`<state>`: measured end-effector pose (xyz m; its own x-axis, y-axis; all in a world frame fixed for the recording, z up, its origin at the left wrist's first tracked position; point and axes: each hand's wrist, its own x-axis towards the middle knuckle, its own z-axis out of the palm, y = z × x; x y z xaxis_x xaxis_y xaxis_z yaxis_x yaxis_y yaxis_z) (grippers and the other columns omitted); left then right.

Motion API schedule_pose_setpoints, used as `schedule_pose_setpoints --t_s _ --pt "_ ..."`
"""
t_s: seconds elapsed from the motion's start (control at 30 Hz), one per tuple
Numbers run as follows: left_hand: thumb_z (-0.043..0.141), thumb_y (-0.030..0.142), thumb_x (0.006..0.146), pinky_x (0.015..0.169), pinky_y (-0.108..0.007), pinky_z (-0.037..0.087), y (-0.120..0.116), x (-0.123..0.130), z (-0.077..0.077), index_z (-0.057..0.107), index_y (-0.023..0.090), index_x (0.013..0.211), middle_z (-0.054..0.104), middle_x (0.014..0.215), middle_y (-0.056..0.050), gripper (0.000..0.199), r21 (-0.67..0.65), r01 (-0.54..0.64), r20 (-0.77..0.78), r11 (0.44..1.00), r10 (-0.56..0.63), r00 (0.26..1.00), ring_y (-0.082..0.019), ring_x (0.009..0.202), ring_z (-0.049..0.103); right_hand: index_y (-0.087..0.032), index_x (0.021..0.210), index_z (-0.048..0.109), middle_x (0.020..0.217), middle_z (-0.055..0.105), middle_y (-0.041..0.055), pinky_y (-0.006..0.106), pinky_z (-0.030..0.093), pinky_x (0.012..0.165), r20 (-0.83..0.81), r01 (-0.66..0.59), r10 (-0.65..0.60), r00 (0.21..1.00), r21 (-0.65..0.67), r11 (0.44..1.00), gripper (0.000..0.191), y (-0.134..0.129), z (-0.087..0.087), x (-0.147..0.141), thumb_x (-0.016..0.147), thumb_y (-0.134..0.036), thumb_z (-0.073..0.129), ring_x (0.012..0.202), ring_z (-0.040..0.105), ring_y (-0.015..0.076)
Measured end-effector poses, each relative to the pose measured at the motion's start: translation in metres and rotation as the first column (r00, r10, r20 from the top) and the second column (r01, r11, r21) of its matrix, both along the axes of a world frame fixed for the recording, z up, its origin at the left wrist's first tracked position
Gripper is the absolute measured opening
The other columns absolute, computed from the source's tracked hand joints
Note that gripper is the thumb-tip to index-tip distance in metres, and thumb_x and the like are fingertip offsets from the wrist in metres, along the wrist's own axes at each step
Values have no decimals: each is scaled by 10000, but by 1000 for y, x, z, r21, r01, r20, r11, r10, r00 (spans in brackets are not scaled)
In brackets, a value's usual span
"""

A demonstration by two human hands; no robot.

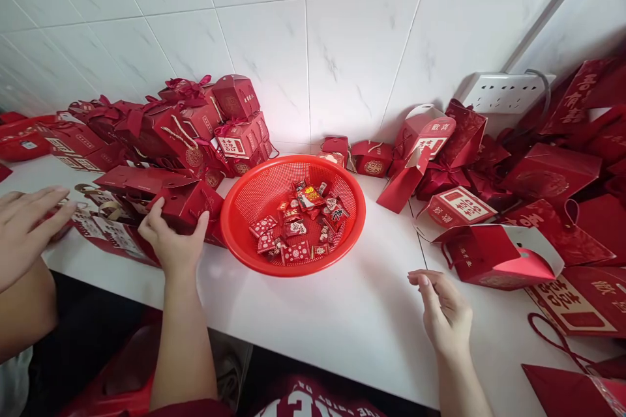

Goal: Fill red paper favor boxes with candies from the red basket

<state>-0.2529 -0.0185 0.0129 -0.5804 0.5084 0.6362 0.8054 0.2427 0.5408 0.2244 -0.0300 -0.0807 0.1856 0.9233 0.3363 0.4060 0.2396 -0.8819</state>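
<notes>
My left hand holds a small red gift box, thumb and fingers spread across its near side. That box stands in a row of red candy boxes on the left of the white table. Just right of it is a red plastic basket with several wrapped candies inside. Over the table's right part hovers my right hand, its fingers curled and thumb near the fingertips; nothing shows in it. The closest thing to it is an open red box lying on its side.
A co-worker's hand reaches in at far left. Stacked red boxes line the tiled wall. More red boxes and bags crowd the right side, below a white power strip. A second red basket stands far left.
</notes>
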Motion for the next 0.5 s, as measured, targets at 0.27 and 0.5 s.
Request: schedule_pose_setpoints --t_s 0.27,0.5 --pt "944 261 501 1102 -671 397 0 -2 4 20 212 1625 266 1518 -295 1456 -133 29 79 991 -19 997 -506 1435 332 -219 826 710 885 694 51 332 474 797 39 -20 20 999 -15 1000 336 0 -1 -2 979 -469 547 864 650 218" --pt "913 328 597 1049 -649 457 25 -3 3 55 257 1624 321 1457 -248 1340 -156 62 54 986 -54 997 -494 1364 437 -226 820 704 885 698 38 310 474 791 64 -24 27 998 -39 999 329 1 -1 -2 978 -468 546 857 656 209"
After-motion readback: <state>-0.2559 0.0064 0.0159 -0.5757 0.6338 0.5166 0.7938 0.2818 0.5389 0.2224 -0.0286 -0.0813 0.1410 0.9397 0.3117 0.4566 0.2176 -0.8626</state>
